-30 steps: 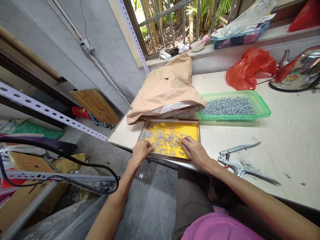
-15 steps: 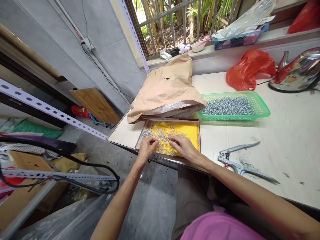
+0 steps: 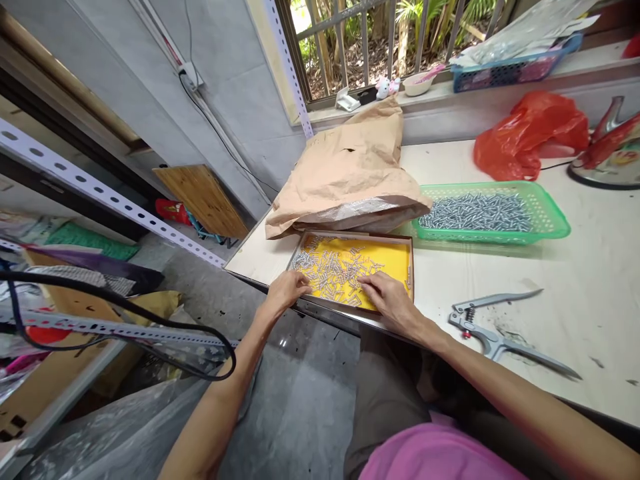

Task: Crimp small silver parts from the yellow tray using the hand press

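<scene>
A shallow brown tray with a yellow floor point(image 3: 393, 257) lies at the table's near edge, strewn with several small silver metal pieces point(image 3: 333, 270). My left hand point(image 3: 285, 292) rests on the tray's near left corner, its fingers curled over the rim among the pieces. My right hand point(image 3: 390, 303) lies on the near right part of the tray, fingers stretched flat towards the pieces. Whether either hand holds a piece is hidden.
A crumpled brown paper bag point(image 3: 350, 173) lies behind the tray. A green basket point(image 3: 550, 230) full of silver pieces stands to the right, a red plastic bag point(image 3: 530, 130) behind it. Metal hand pliers point(image 3: 493, 333) lie right of my right arm. Metal shelving point(image 3: 100, 200) stands left.
Both hands have drawn apart: the left went back to the tray's near left corner, the right slid rightward. The view shifted slightly left.
</scene>
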Demonstrator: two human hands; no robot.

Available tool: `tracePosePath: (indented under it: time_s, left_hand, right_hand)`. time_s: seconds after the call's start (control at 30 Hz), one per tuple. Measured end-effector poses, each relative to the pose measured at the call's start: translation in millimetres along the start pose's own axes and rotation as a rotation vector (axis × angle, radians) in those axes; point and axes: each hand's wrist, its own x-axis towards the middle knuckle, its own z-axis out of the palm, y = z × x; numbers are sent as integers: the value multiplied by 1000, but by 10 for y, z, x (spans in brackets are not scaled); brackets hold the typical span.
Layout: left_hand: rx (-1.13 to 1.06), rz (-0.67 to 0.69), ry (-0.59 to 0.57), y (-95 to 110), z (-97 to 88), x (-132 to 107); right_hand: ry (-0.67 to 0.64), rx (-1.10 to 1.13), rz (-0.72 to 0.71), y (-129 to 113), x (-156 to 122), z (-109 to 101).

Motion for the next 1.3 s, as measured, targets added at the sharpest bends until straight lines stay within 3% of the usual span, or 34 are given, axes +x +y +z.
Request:
tracePosePath:
  time_s: [0.3, 0.7, 0.83, 1.0, 1.2, 1.3]
  left_hand:
    - [-91, 97, -55, 125, 113, 161]
    - [38, 53, 44, 289, 196, 74]
    - [132, 65, 112, 414, 183, 18]
    - [198, 118, 89, 497, 166, 48]
    - [122, 64, 185, 338, 124, 122]
    - [79, 100, 151, 270, 112, 126]
  right_hand:
    - [-15, 3, 12, -31, -7, 4]
    - [36, 13, -92, -22, -2, 7]
    - [65, 30, -134, -132, -36, -166]
    - [158, 44, -137, -267, -135, -523]
    - [246, -28, -53, -223, -295, -771]
    - [259, -56, -43, -172, -359, -789]
